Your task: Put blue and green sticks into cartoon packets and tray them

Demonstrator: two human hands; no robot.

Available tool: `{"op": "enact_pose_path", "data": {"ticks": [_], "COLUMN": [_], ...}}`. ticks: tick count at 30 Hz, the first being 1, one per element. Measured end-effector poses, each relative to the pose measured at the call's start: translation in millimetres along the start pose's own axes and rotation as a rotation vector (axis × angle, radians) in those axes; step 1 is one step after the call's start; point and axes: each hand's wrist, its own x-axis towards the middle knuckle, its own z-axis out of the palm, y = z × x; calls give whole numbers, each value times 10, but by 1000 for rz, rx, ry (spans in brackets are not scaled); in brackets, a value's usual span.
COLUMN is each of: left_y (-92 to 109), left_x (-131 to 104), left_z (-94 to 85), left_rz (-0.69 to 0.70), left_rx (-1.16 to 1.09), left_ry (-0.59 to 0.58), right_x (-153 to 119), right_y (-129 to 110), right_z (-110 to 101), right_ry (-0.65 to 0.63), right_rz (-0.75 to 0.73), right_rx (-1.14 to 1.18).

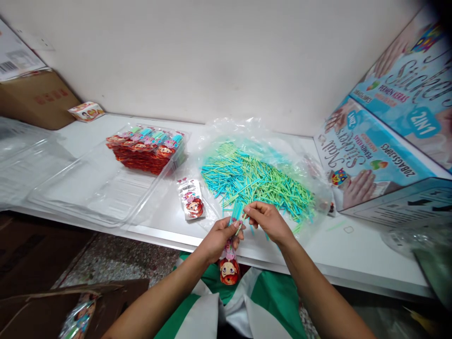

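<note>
My left hand (219,238) is closed around a small red-haired doll packet (229,270), which hangs below the fingers past the table's front edge. Blue sticks (236,211) rise from the packet's upper end. Close beside it, my right hand (266,219) pinches a thin pale green stick (243,217) at the packet's top. Behind both hands a large heap of blue and green sticks (257,181) lies on clear plastic. A flat stack of printed doll cards (192,202) rests on the table left of the hands.
Filled doll packets (141,150) are piled in a clear tray at the left, beside a clear plastic tray (99,188). Blue printed boxes (374,160) stand at the right. A brown carton (38,99) and a small box (86,111) are at the back left of the white table (165,235).
</note>
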Motion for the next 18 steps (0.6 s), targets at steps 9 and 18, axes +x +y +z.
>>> {"op": "enact_pose_path", "data": {"ticks": [9, 18], "left_y": [8, -4], "left_x": [-14, -22], "left_z": [-5, 8], "left_rz": [-34, -40], "left_rx": [-25, -82], "left_ry": [-13, -6], "right_x": [25, -96], "right_y": [15, -47], "right_z": [14, 17], "right_ry": [29, 22], "right_rz": [-40, -51], "right_rx": [-11, -112]}}
